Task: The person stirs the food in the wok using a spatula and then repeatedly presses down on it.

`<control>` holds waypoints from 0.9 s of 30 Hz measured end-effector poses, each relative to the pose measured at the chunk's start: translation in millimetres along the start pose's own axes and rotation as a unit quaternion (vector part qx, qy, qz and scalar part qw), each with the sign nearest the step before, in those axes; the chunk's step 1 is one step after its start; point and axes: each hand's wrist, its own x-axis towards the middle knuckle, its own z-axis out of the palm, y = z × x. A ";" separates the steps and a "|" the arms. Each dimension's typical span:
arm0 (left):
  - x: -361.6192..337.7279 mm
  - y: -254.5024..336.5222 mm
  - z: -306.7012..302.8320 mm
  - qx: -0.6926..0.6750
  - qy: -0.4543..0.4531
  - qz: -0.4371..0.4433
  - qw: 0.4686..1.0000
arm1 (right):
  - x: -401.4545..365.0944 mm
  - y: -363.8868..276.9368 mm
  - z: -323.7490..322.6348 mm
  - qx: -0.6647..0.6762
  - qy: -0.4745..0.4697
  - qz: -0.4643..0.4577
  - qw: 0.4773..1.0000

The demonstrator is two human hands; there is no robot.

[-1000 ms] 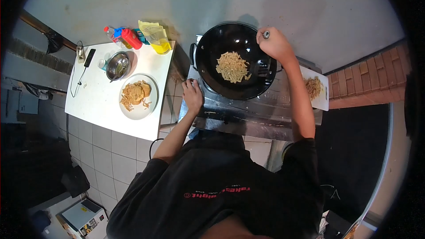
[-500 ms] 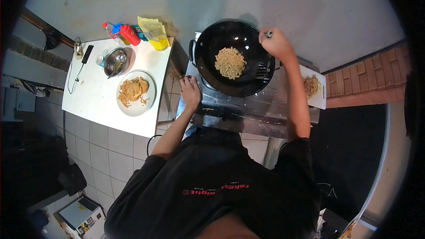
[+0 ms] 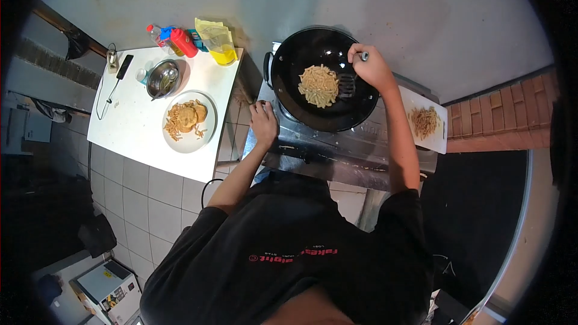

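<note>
My right hand [image 3: 372, 67] is closed round the handle of a slotted spatula [image 3: 347, 86], held over the right side of a black wok [image 3: 328, 121]. The spatula's dark head is down in the wok, at the right edge of a heap of pale, short strips of food [image 3: 319, 86]. Resting on the left edge of the metal stove [image 3: 325, 156], my left hand [image 3: 264, 123] holds nothing, and its fingers lie extended. The wok's left loop handle stands just above that hand.
At left, a white table [image 3: 138, 144] bears a plate [image 3: 191, 144] of food, a metal bowl [image 3: 161, 87], a red bottle [image 3: 183, 43], a yellow pouch [image 3: 215, 42] and a black-handled tool [image 3: 124, 67]. A white cutting board [image 3: 438, 138] with brown strips lies right of the stove.
The spatula head has moved left in the wok, from apart from the strips to their edge. My right hand turned with it; my left hand stays on the stove edge. The view shifted slightly.
</note>
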 end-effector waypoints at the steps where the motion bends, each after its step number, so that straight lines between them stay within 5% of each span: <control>1: 0.8 0.3 1.9 0.001 0.002 0.000 1.000 | -3.6 -5.4 0.1 0.007 0.031 0.003 0.999; 6: -0.1 -1.6 3.4 0.032 0.000 0.007 0.999 | -18.8 -32.3 -6.1 -0.029 0.109 0.029 0.993; 27: 0.8 1.7 -1.2 0.008 -0.013 0.002 1.000 | -26.9 -4.8 -1.2 0.027 0.050 -0.088 0.994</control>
